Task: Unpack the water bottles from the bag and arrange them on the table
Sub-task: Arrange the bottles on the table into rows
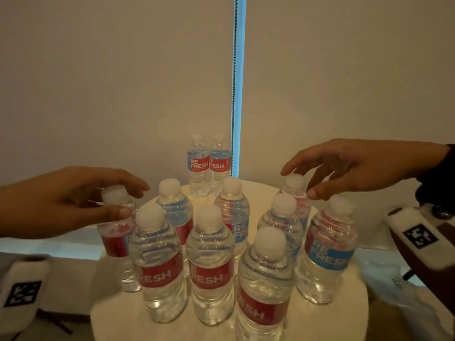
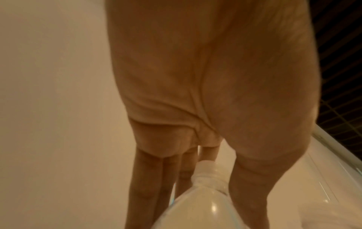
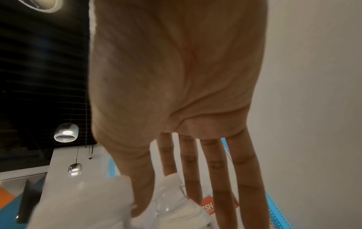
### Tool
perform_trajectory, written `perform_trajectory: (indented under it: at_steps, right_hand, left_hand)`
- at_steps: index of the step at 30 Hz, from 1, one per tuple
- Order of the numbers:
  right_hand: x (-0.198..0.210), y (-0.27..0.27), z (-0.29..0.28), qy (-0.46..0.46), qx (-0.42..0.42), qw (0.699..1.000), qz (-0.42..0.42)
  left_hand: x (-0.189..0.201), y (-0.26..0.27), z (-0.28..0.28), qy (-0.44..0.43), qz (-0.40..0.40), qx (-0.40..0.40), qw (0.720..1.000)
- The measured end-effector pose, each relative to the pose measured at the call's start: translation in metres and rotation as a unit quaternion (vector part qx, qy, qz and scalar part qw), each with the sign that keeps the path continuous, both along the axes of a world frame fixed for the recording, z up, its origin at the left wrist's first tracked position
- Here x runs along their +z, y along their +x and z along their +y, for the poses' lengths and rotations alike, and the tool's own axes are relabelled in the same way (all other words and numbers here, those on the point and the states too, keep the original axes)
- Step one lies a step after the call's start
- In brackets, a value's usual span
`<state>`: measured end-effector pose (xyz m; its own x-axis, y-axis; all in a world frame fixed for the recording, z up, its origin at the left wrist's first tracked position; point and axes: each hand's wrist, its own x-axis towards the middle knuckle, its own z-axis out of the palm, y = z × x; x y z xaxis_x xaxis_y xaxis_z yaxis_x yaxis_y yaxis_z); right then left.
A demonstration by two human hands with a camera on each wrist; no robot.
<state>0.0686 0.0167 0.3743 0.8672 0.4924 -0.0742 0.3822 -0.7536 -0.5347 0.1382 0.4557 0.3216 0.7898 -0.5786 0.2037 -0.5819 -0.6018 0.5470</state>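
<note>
Several clear water bottles with white caps and red-and-blue labels stand close together on the round white table (image 1: 327, 323). My left hand (image 1: 133, 200) is at the leftmost bottle (image 1: 115, 239); its fingers reach over the cap (image 2: 205, 168) and the thumb lies in front of the neck, loosely and fairly straight. My right hand (image 1: 299, 183) hovers over the far right bottle (image 1: 295, 185), fingers spread and straight above its cap (image 3: 172, 186), thumb beside it. I cannot tell whether either hand touches its bottle. No bag is in view.
Two more bottles (image 1: 208, 163) stand at the table's far edge by the pale wall. A blue-lit strip with a bead chain (image 1: 237, 82) runs up the wall. The leftmost bottle is near the table's left rim. Pendant lamps (image 3: 66, 132) hang overhead.
</note>
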Motion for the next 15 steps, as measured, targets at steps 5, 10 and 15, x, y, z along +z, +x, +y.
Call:
perform_trajectory:
  at_steps: [5,10,15]
  right_hand:
    - [-0.004,0.009,0.004,-0.012,0.008,1.000,0.006]
    - [-0.011,0.015,0.001,-0.018,0.018,0.999,-0.020]
    - [-0.001,0.022,-0.011,-0.004,-0.012,0.999,-0.037]
  left_hand:
    - [0.003,-0.003,-0.001,-0.014,0.014,-0.010,1.000]
    - [0.003,0.007,-0.001,-0.060,0.036,0.011,0.997]
    - [0.030,0.027,-0.006,-0.056,0.031,0.029,0.998]
